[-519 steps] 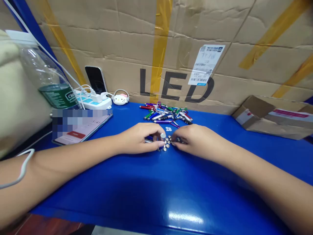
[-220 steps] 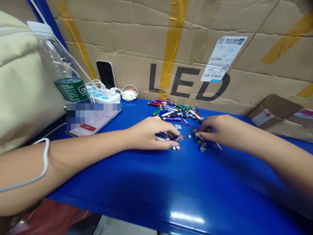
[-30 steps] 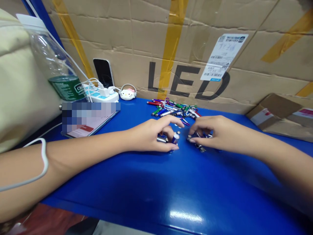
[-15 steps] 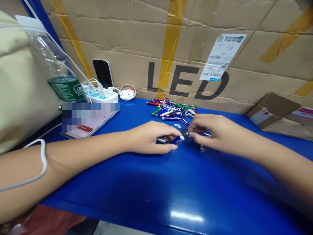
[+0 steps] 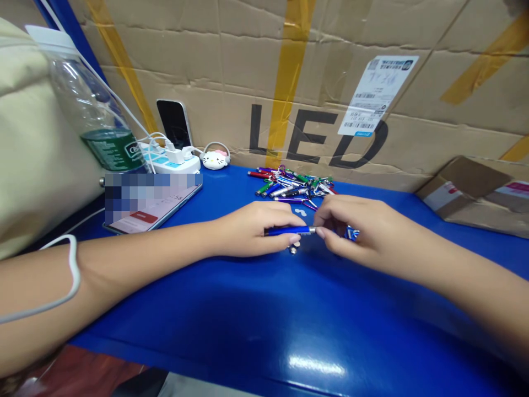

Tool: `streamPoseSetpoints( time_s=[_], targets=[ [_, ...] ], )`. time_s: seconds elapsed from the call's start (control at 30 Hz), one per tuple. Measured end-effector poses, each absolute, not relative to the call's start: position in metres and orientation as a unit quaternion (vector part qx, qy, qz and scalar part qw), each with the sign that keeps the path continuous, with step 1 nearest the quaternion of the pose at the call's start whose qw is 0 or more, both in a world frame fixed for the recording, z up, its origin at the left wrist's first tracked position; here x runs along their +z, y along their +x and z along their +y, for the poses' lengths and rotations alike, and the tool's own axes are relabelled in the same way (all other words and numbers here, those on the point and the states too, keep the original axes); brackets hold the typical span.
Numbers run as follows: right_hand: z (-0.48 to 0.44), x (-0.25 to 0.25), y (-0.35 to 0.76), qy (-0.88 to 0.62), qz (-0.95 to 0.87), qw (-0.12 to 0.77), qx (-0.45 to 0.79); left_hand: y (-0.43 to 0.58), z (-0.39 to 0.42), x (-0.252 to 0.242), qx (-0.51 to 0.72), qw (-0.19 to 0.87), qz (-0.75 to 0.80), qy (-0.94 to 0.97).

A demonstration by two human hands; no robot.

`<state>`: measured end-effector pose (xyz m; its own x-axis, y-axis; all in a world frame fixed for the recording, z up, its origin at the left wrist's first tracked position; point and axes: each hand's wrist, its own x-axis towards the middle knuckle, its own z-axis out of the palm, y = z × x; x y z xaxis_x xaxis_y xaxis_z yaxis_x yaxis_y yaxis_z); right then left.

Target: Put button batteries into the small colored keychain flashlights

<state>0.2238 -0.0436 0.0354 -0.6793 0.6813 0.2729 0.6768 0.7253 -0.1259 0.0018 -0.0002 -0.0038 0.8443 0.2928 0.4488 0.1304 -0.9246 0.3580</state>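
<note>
My left hand grips a small blue keychain flashlight and holds it level just above the blue table. My right hand pinches the flashlight's silver right end with its fingertips; blue clip parts show under its fingers. A small round button cell lies on the table just below the flashlight. Behind both hands lies a pile of coloured mini flashlights in red, green, purple and silver.
A big cardboard box marked LED walls off the back. On the left stand a plastic bottle, a power strip with cables, a propped phone, a flat phone and a cat-shaped gadget. A small carton sits at right.
The blue flashlight in my left hand has turned from tilted to level. My right hand has moved in and now pinches its silver end.
</note>
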Motion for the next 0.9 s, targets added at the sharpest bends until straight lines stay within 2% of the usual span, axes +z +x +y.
streamPoseSetpoints(
  time_s=[0.23,0.47,0.67,0.9],
  targets=[
    [-0.044,0.034,0.221,-0.375,-0.903,0.209,0.0,0.003,-0.001,-0.004,0.273,0.142,0.143,0.941],
    [-0.043,0.027,0.219,-0.38,-0.9,0.214,-0.001,0.002,0.001,-0.006,0.284,0.111,0.134,0.943],
    [-0.047,0.025,0.209,-0.421,-0.868,0.262,0.017,0.002,-0.007,-0.008,0.288,-0.018,0.2,0.936],
    [-0.053,0.021,0.199,-0.497,-0.772,0.329,0.221,0.001,-0.01,-0.006,0.288,-0.229,0.206,0.907]
  ],
)
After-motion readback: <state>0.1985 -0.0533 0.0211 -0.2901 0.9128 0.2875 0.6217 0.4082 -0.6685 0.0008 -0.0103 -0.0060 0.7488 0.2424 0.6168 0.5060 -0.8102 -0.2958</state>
